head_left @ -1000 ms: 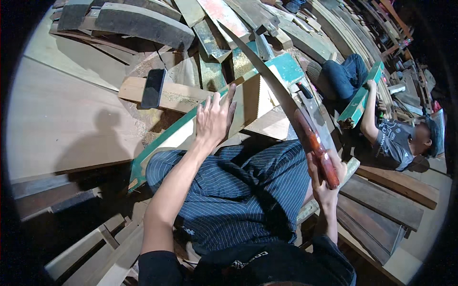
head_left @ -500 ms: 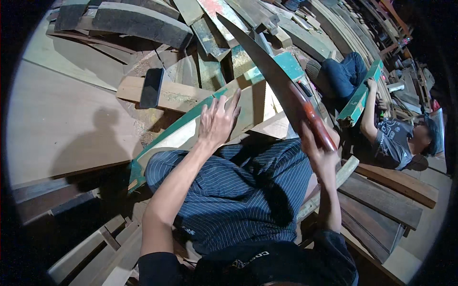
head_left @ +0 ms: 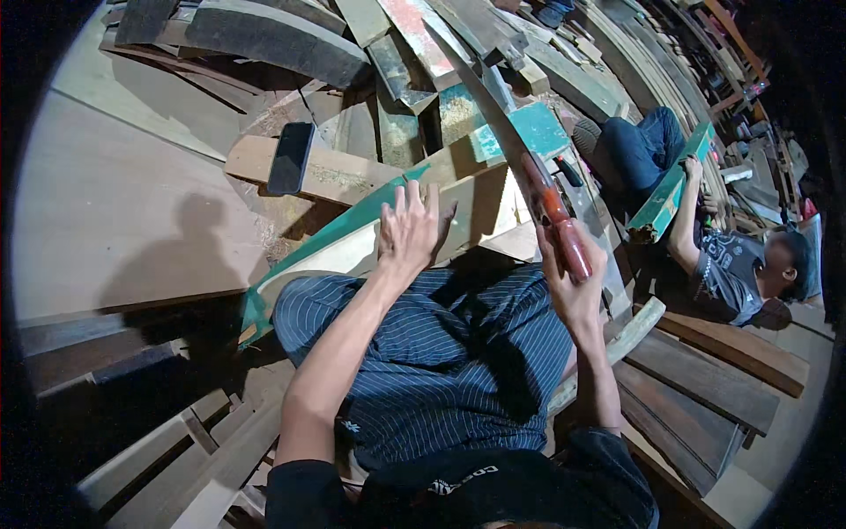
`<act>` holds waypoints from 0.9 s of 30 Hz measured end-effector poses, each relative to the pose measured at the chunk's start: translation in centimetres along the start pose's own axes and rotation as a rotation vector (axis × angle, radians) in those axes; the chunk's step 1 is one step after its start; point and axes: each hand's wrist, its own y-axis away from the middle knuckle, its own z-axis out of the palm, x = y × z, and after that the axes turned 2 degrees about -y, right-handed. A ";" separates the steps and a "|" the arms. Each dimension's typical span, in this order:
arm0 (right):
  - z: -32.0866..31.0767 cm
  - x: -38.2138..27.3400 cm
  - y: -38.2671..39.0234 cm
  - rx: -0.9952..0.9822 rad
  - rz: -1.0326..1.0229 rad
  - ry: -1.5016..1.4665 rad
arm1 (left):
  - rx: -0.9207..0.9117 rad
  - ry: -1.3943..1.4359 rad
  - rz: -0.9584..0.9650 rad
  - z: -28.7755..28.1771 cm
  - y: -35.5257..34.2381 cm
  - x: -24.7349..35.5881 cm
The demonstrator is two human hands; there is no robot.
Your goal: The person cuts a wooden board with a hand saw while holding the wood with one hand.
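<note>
My right hand point(head_left: 575, 286) is wrapped round the red-brown wooden handle of a long-bladed tool point(head_left: 495, 115). Its narrow blade rises up and left to a point; I cannot make out whether the edge has teeth. Across my lap lies a wooden beam with green-painted faces point(head_left: 348, 231), pale bare wood showing along it. My left hand point(head_left: 408, 234) is over this beam, fingers spread and bent, holding nothing. Whether its fingertips press on the wood is hard to tell. Just right of the blade is a small black and orange object point(head_left: 568, 172), partly hidden.
A dark phone point(head_left: 290, 159) rests on a short board point(head_left: 339, 176) beyond my left hand. Stacked timber offcuts point(head_left: 273, 40) fill the far side. On the right, another person point(head_left: 727, 264) lies or sits low, holding a green beam point(head_left: 674, 189). A large pale panel point(head_left: 123, 212) is at left.
The blade has turned from showing its broad side to nearly edge-on, and its handle has shifted slightly left and down. My left hand has moved a little right, its fingers spreading.
</note>
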 end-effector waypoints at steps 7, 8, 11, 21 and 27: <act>0.2 -1.3 -1.8 0.032 -0.067 -0.082 | 0.084 0.063 -0.066 -0.6 -0.7 -1.2; -0.1 -1.7 -2.3 0.013 -0.067 -0.037 | 0.057 0.029 -0.060 -0.6 -0.6 -1.8; 0.1 -2.7 -4.7 -0.004 -0.134 -0.055 | 0.184 -0.010 -0.071 -1.1 -1.0 -2.9; 1.7 -2.1 -5.6 -0.031 -0.004 -0.159 | -0.192 0.146 -0.242 0.9 -1.6 -3.8; 1.1 -1.9 -4.3 -0.085 -0.111 -0.041 | 0.211 0.162 -0.056 2.3 -3.8 -2.4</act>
